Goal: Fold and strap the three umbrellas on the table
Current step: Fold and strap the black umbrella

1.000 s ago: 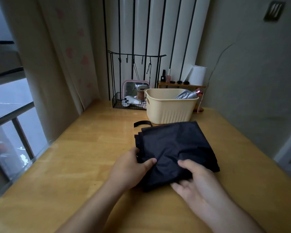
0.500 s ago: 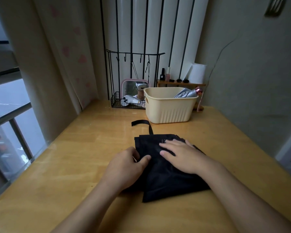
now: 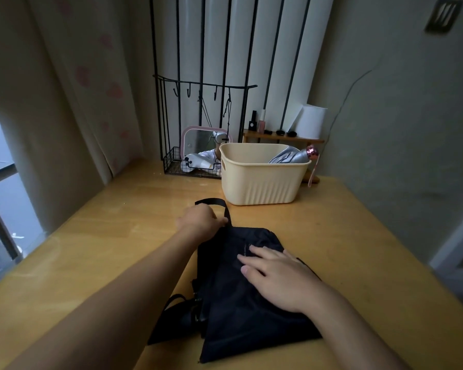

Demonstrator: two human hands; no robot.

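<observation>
Umbrella [image 3: 241, 324]: black, folded, lying near-centre on the table [image 3: 91, 263].
Right hand [image 3: 281, 279]: flat on the cloth with fingers straight and slightly apart, likely pinning the folds.
Left hand [image 3: 201, 218]: at the far end, fingers curled on the strap [image 3: 211, 201], probably ready to wrap it.
Basket [image 3: 262, 182]: far side, holds a silver umbrella [image 3: 289, 156].

Black umbrella [image 3: 251, 316]: collapsed, canopy gathered into a flat, creased bundle, lying lengthwise on the table [image 3: 91, 263] near its front edge. The right grip [image 3: 278, 276] rests flat on the fabric. Its black strap [image 3: 211, 201] loops out from the far end, unfastened, pinched by the left grip [image 3: 201, 220]. A dark hard part shows at the near left; detail unclear.

Silver umbrella [image 3: 289, 156]: closed, leaning inside the cream basket [image 3: 259, 182], pink handle [image 3: 312, 152] over the right rim.
</observation>
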